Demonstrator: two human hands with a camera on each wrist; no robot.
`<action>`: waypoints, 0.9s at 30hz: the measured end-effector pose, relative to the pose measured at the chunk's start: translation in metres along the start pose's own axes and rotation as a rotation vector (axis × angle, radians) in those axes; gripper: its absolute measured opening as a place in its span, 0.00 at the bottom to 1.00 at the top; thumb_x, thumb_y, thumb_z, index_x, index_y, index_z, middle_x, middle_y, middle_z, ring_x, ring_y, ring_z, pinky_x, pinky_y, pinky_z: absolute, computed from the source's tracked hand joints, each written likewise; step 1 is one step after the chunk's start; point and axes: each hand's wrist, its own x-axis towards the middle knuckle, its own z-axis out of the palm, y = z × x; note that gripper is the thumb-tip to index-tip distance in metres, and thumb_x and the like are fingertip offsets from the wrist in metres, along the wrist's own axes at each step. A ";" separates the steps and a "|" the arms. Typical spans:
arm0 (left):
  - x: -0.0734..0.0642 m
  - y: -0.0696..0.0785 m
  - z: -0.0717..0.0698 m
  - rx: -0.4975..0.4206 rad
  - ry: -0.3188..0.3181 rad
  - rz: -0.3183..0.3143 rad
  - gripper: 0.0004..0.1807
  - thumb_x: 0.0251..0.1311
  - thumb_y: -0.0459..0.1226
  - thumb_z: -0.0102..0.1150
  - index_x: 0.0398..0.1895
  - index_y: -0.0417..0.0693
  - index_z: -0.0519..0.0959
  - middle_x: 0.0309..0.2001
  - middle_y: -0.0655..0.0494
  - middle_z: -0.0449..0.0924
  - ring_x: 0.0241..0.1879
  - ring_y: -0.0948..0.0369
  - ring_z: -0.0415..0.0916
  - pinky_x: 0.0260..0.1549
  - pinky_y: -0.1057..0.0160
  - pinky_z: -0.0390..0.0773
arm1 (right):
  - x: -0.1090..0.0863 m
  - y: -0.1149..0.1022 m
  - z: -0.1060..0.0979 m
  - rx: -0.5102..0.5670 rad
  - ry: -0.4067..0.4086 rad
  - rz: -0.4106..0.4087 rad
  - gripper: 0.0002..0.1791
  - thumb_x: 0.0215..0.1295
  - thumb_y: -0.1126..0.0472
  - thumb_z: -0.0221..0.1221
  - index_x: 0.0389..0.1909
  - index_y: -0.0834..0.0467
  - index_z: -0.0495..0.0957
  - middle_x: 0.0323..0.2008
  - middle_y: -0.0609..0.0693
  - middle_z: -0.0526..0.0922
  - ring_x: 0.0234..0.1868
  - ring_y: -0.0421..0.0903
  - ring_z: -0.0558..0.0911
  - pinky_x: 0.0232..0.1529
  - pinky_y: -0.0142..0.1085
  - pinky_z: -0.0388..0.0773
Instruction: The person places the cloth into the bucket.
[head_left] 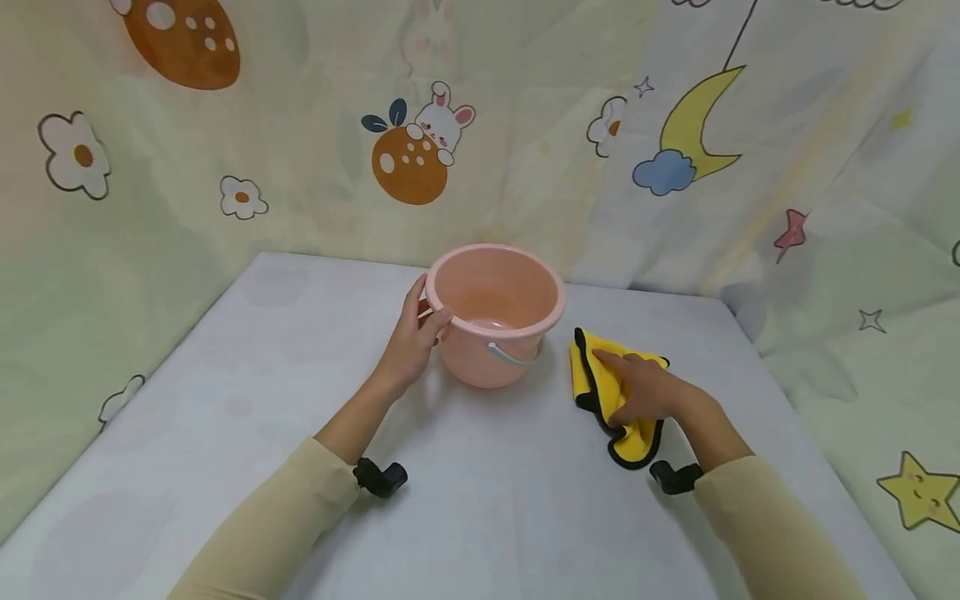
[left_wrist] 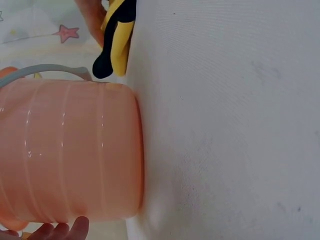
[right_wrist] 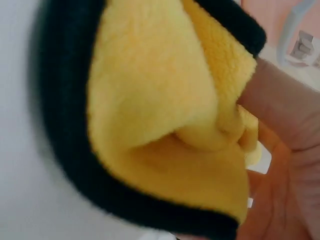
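A pink plastic bucket (head_left: 491, 358) with a grey-white handle (head_left: 512, 357) stands upright on the white table. My left hand (head_left: 412, 337) grips its left side near the rim, the thumb at the near edge. Several left fingertips (left_wrist: 60, 231) show against the bucket's ribbed wall (left_wrist: 75, 150) in the left wrist view. To the right of the bucket, my right hand (head_left: 647, 387) holds a yellow cloth (head_left: 591, 383) with black edging, bunched between thumb and fingers. Close up in the right wrist view, the folded cloth (right_wrist: 150, 100) hides most of those fingers.
The white-covered table (head_left: 225, 375) extends around both hands. Behind it and at its sides hangs a pale curtain (head_left: 510, 150) printed with flowers, rabbits and a moon. A black wrist camera (head_left: 381, 478) sits under the left wrist, and another camera (head_left: 675, 478) under the right.
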 end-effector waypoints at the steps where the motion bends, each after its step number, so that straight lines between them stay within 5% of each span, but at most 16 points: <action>1: 0.000 0.000 0.000 -0.002 0.002 0.000 0.41 0.76 0.46 0.48 0.84 0.59 0.41 0.77 0.44 0.58 0.73 0.48 0.64 0.66 0.38 0.70 | 0.000 -0.001 0.000 -0.016 0.014 0.000 0.61 0.50 0.50 0.78 0.81 0.55 0.53 0.70 0.72 0.65 0.57 0.63 0.72 0.51 0.56 0.78; 11: -0.001 0.000 -0.001 0.001 0.001 -0.019 0.41 0.75 0.48 0.48 0.84 0.60 0.41 0.77 0.43 0.58 0.74 0.47 0.63 0.67 0.37 0.68 | 0.003 0.005 -0.002 -0.049 0.102 0.035 0.47 0.56 0.56 0.74 0.76 0.55 0.64 0.56 0.65 0.78 0.44 0.56 0.77 0.47 0.52 0.79; 17: -0.001 -0.002 0.002 0.020 0.006 -0.033 0.41 0.76 0.49 0.48 0.85 0.60 0.40 0.77 0.45 0.58 0.73 0.47 0.64 0.64 0.37 0.69 | 0.006 0.015 0.005 0.074 0.211 0.020 0.40 0.61 0.58 0.69 0.74 0.57 0.66 0.63 0.68 0.77 0.56 0.64 0.78 0.57 0.63 0.75; 27: -0.003 -0.001 0.001 0.040 -0.027 -0.018 0.42 0.77 0.50 0.46 0.84 0.61 0.36 0.79 0.45 0.54 0.76 0.48 0.60 0.65 0.37 0.69 | 0.005 0.027 0.006 0.297 0.459 0.043 0.37 0.64 0.58 0.65 0.72 0.59 0.64 0.56 0.67 0.78 0.48 0.61 0.77 0.46 0.53 0.76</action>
